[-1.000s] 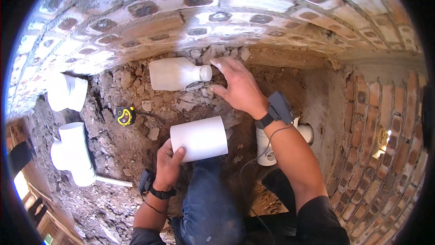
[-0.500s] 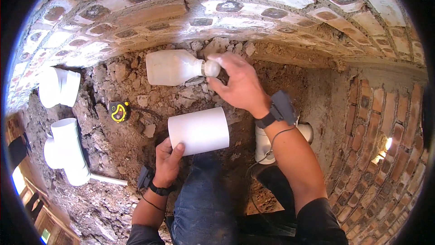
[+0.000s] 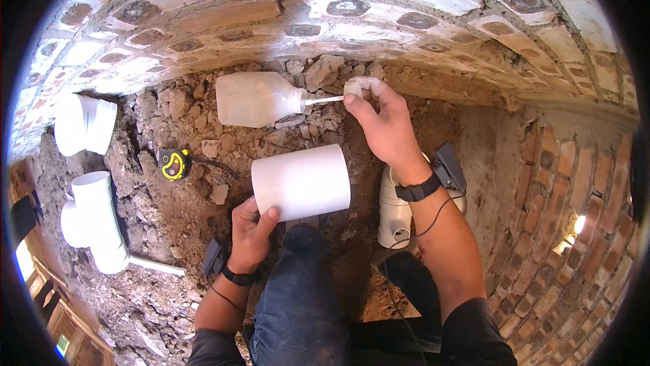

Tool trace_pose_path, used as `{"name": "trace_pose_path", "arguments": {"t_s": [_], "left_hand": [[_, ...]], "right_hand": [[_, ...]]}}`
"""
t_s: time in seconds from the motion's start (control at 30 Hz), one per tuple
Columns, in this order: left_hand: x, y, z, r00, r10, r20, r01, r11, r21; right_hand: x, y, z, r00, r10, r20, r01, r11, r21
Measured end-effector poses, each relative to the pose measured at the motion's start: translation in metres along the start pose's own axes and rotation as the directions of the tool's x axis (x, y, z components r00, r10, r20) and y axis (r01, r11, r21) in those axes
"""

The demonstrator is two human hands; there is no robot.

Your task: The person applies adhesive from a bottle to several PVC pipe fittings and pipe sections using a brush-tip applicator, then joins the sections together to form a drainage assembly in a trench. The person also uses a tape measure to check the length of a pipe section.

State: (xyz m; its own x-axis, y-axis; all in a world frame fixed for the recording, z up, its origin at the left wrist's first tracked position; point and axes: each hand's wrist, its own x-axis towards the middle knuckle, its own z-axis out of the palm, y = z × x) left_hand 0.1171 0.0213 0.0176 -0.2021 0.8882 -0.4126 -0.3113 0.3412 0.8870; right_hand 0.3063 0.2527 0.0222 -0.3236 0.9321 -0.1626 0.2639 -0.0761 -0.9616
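My left hand [image 3: 252, 232] grips a short white plastic pipe [image 3: 308, 182] by its lower left end, thumb on the outside. Up and to the right, my right hand [image 3: 386, 119] pinches the round cap [image 3: 355, 87] of a translucent plastic bottle [image 3: 254, 100]. From that cap a thin pale stem [image 3: 323, 100] reaches into the bottle's neck, part of it drawn out. The bottle stands on the rubble beside the brick wall, its neck toward my right hand. What is inside the bottle I cannot make out.
White pipe fittings [image 3: 99, 220] and another white fitting [image 3: 85, 124] lie on broken soil at left. A black-and-yellow tape measure [image 3: 174, 163] sits nearer. An off-white pipe fitting [image 3: 395, 216] stands under my right forearm. Brick walls [image 3: 562, 190] rise at the right and far side.
My right hand has lifted the cap away from the bottle's neck to the right, and the stem now shows. The left hand still holds the pipe, nearly in place.
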Motion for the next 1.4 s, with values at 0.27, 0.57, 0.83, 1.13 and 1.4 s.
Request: {"name": "trace_pose_path", "arguments": {"t_s": [0.27, 0.57, 0.83, 1.13, 1.4], "left_hand": [[0.016, 0.003, 0.01, 0.999, -0.02, -0.04, 0.015, 0.992, -0.127], [0.007, 0.011, 0.005, 0.998, 0.053, -0.031, -0.057, 0.989, -0.133], [0.012, 0.009, 0.001, 0.991, 0.084, -0.103, -0.099, 0.983, -0.156], [0.012, 0.014, 0.004, 0.99, 0.076, -0.115, -0.095, 0.982, -0.164], [0.014, 0.022, 0.012, 0.983, 0.154, -0.1, -0.163, 0.983, -0.088]], "right_hand": [[0.001, 0.005, -0.005, 0.999, 0.032, 0.005, -0.032, 0.996, 0.084], [-0.004, -0.002, -0.006, 0.993, -0.099, 0.065, 0.103, 0.993, -0.058], [-0.005, 0.001, -0.009, 0.999, -0.014, 0.049, 0.012, 0.999, 0.051], [-0.009, -0.004, -0.024, 0.999, -0.013, 0.034, 0.013, 1.0, 0.019], [-0.073, -0.061, -0.074, 0.998, -0.059, 0.037, 0.057, 0.996, 0.064]]}}
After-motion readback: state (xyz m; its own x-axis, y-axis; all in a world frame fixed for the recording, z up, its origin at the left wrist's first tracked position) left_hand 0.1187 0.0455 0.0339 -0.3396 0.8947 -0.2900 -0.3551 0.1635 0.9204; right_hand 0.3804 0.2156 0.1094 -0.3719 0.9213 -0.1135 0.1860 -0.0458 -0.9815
